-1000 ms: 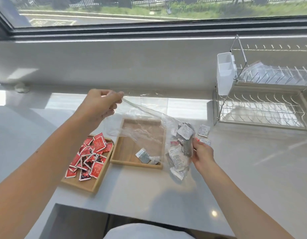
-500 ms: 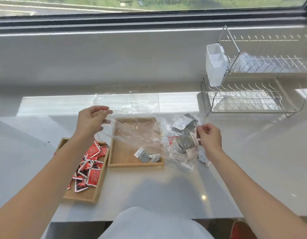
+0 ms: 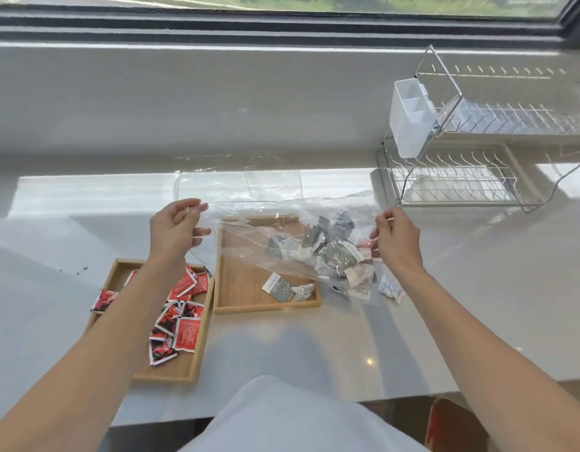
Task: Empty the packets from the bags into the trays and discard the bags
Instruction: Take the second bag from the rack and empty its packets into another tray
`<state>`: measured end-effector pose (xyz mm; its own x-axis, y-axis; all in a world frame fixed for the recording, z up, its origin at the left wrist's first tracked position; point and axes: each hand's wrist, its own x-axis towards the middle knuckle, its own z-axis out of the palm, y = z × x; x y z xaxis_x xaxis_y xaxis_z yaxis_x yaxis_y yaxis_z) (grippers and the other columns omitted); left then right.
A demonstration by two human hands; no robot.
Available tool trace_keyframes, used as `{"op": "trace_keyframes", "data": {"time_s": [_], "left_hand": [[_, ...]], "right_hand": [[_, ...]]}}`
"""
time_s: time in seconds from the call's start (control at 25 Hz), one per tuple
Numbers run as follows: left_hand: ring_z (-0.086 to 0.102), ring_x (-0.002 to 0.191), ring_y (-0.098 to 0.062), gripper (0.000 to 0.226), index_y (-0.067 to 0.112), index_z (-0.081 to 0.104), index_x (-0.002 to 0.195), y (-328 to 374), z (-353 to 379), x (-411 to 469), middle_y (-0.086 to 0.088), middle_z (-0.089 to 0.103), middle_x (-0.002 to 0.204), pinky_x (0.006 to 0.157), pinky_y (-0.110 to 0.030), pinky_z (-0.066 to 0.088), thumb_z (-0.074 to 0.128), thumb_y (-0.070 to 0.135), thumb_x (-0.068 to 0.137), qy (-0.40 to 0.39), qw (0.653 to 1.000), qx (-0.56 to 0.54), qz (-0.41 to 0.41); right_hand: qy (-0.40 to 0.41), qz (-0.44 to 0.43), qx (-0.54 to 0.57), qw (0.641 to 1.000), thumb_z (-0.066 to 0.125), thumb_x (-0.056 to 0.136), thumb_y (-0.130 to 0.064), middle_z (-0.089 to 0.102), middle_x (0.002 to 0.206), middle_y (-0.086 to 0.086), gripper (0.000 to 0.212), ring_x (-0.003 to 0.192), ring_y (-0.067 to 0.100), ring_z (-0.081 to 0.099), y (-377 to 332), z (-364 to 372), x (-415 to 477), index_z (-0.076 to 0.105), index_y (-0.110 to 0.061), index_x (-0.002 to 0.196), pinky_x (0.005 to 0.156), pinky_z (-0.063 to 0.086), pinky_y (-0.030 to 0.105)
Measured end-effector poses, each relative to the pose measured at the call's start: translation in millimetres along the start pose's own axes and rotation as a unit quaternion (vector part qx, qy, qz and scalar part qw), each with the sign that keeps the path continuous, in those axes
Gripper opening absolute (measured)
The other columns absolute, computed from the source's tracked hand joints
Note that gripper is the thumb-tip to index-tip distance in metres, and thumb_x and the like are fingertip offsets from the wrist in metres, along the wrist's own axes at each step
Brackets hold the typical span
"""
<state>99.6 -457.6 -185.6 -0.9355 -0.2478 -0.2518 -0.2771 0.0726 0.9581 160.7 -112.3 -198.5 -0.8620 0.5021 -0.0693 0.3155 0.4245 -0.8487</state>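
I hold a clear plastic bag [image 3: 249, 233] stretched above the right wooden tray [image 3: 239, 288]. My left hand [image 3: 174, 228] pinches its left edge and my right hand [image 3: 394, 236] pinches its right edge. Several grey and white packets [image 3: 334, 252] bunch inside the bag near my right hand. Two packets [image 3: 287, 287] lie in the right tray. A couple of packets [image 3: 391, 288] lie on the counter to the right of that tray. The left wooden tray [image 3: 181, 367] holds several red packets [image 3: 181, 308], partly hidden by my left forearm.
Another clear bag [image 3: 236, 177] lies flat on the white counter behind the trays. A wire dish rack [image 3: 461, 177] with a white cutlery holder [image 3: 409, 119] stands at the back right. The counter's front edge runs just below the left tray.
My right hand has risen and moved right, stretching the bag wider. The packets inside have slid toward the middle of the bag. My left hand keeps its hold.
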Motion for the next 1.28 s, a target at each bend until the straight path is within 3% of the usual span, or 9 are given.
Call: {"op": "trace_keyframes", "data": {"time_s": [0.2,0.44,0.68,0.8,1.0,1.28], "left_hand": [[0.065,0.055,-0.005,0.019,0.016,0.064,0.116,-8.0,-3.6,1.7,0.009,0.074,0.108,0.057,-0.02,0.052,0.055,0.013,0.099,-0.014,1.0,-0.003,0.005],[0.065,0.056,-0.005,0.019,0.016,0.064,0.116,-12.0,-2.5,4.8,0.009,0.074,0.108,0.054,-0.018,0.053,0.056,0.013,0.099,-0.001,1.0,-0.017,0.006],[0.065,0.056,-0.005,0.018,0.019,0.064,0.115,-1.0,-2.3,7.6,0.013,0.074,0.106,0.054,-0.016,0.052,0.056,0.015,0.099,0.008,0.999,-0.027,0.026],[0.065,0.056,-0.005,0.019,0.018,0.064,0.116,0.8,-0.3,12.5,0.012,0.074,0.107,0.053,-0.016,0.051,0.056,0.015,0.099,0.001,0.999,-0.023,0.028],[0.067,0.066,-0.006,0.02,0.018,0.064,0.117,-4.9,4.2,11.5,0.012,0.073,0.109,0.062,-0.02,0.055,0.054,0.015,0.1,-0.013,1.0,-0.008,0.022],[0.064,0.065,-0.004,0.018,0.017,0.064,0.115,-0.9,13.6,11.7,0.01,0.074,0.107,0.06,-0.02,0.054,0.056,0.014,0.099,-0.027,0.999,-0.027,0.032]], "right_hand": [[0.03,-0.056,-0.044,0.997,0.038,0.105,-0.018,0.058,0.074,0.006,0.016,0.057,0.019,0.053,-1.6,0.2,3.5,0.048,-0.013,0.093,0.053,0.051,0.041],[0.07,-0.119,-0.056,0.989,0.039,0.105,-0.017,0.056,0.071,0.006,0.016,0.06,0.015,0.048,-13.3,-3.5,2.5,0.047,-0.011,0.092,0.053,0.038,0.021],[0.13,-0.153,-0.004,0.98,0.043,0.103,-0.012,0.053,0.066,-0.003,0.011,0.06,0.01,0.051,-21.6,-1.2,0.0,0.05,-0.01,0.094,0.053,0.035,0.012],[0.099,-0.105,0.019,0.989,0.042,0.104,-0.012,0.052,0.068,-0.001,0.013,0.057,0.006,0.047,-25.2,0.4,0.7,0.05,-0.007,0.095,0.047,0.035,0.011],[0.111,-0.111,0.01,0.988,0.042,0.104,-0.015,0.054,0.067,-0.003,0.014,0.055,0.004,0.047,-23.3,-3.8,5.2,0.048,-0.012,0.092,0.054,0.037,0.02],[0.148,-0.097,0.044,0.983,0.043,0.103,-0.013,0.051,0.066,-0.004,0.012,0.054,0.005,0.046,-30.2,-11.3,3.4,0.047,-0.014,0.092,0.052,0.037,0.015]]}}
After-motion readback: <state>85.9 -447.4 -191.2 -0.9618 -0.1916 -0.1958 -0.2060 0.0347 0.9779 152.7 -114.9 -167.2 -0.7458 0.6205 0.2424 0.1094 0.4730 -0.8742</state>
